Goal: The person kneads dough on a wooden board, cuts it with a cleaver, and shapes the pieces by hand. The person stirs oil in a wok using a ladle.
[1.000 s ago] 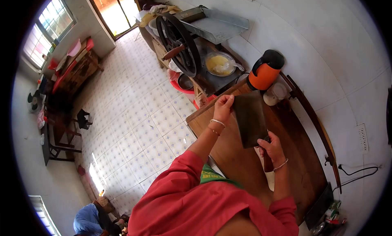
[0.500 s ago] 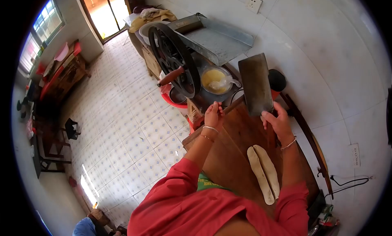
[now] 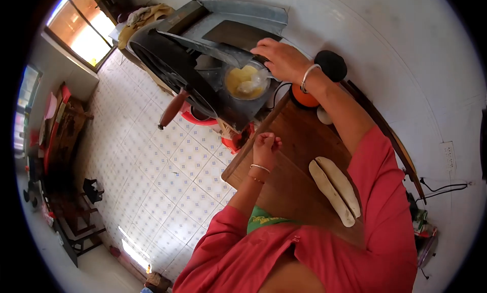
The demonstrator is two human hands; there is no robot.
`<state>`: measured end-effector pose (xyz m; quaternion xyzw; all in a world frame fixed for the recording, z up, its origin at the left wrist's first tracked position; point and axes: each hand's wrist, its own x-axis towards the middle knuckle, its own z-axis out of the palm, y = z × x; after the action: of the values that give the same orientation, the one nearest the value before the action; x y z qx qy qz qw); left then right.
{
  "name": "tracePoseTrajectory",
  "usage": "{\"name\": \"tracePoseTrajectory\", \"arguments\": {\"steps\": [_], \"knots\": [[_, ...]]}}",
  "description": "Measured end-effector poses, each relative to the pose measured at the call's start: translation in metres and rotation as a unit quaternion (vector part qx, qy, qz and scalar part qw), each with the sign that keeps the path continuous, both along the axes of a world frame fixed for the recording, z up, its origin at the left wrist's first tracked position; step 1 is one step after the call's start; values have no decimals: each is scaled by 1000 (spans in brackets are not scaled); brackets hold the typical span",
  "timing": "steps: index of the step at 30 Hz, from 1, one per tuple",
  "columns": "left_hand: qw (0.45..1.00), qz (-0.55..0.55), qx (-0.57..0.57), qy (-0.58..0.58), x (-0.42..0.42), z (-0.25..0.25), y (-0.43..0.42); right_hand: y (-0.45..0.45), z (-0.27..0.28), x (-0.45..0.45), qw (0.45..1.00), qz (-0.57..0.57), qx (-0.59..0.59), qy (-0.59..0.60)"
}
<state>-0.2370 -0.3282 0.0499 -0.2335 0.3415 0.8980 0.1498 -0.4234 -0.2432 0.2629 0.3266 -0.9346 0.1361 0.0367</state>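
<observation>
My right hand (image 3: 286, 60) reaches out to the metal tray (image 3: 253, 11) of the hand-cranked machine. Its fingers are closed at the near end of a cleaver (image 3: 241, 33), whose broad dark blade lies over the tray; the handle is hidden. My left hand (image 3: 266, 145) hovers above the board's left edge, fingers curled in, with nothing visible in them. Two long pale strips of dough (image 3: 336, 189) lie side by side on the wooden board (image 3: 284, 176), below my right forearm. A bowl (image 3: 246, 82) of yellow stuff with a clear plastic bag stands just below the tray.
The machine's big black wheel (image 3: 170, 65) carries a wooden crank handle (image 3: 173, 109). A red basin (image 3: 198, 118) sits beneath it. An orange container (image 3: 304, 96) and a round black object (image 3: 331, 65) stand near the wall. A black cable (image 3: 446, 186) hangs at the right.
My right hand has carried the cleaver forward and left, from above the board to the metal tray. The left hand stays low, its fingers still curled. The view has turned.
</observation>
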Motion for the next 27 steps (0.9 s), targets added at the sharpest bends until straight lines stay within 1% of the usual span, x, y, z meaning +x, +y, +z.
{"name": "tracePoseTrajectory", "arguments": {"steps": [1,3,6,8,9,10,11,12,13,14,15,16,17,18,19,20,21,22,23,24,25,26,27], "knots": [[1000,1,-19,-4,2,-4,-1,-3,-1,-5,1000,5,21,1],[1000,-25,-13,-10,12,-6,0,-10,2,-10,996,7,87,8],[998,-63,-16,-13,24,-14,13,-8,-1,-6,994,-10,105,16],[996,-87,-26,-19,29,-11,27,0,0,3,984,-18,151,97],[994,-101,-24,-19,31,-9,35,12,0,15,983,-32,154,95],[991,-123,-45,-8,34,-7,44,23,0,33,986,-39,49,152],[987,-144,-66,3,38,-5,52,33,-1,53,975,-45,-55,209],[986,-156,-63,3,41,-4,61,58,-16,82,964,-77,-135,216],[972,-208,-98,37,48,-4,77,99,-38,126,944,-117,-210,225],[956,-248,-136,72,51,-4,87,127,-52,163,946,-183,-201,177],[953,-260,-135,73,54,-6,98,158,-78,198,936,-238,-222,134],[941,-285,-150,103,59,-9,109,188,-106,236,921,-315,-203,108],[927,-309,-164,133,65,-12,120,215,-135,277,893,-403,-192,64],[923,-321,-164,132,69,-10,127,233,-154,317,861,-472,-185,28],[869,-368,-247,218,73,-6,135,244,-171,356,824,-538,-179,-9],[799,-407,-324,303,77,-3,145,253,-190,395,808,-562,-177,-17],[792,-418,-322,307,82,-9,157,256,-207,427,791,-585,-176,-25],[740,-372,-353,434,87,-20,171,253,-218,448,783,-596,-179,-23],[673,-318,-373,553,94,-29,184,249,-228,466,767,-629,-118,-34],[667,-328,-369,558,99,-34,193,247,-234,476,749,-659,-57,-46],[580,-351,-429,597,103,-40,203,249,-242,482,727,-675,-42,-118],[486,-367,-485,628,107,-46,211,250,-250,484,722,-680,-47,-120],[480,-373,-484,630,108,-45,219,251,-255,482,732,-674,-22,-93]]}}
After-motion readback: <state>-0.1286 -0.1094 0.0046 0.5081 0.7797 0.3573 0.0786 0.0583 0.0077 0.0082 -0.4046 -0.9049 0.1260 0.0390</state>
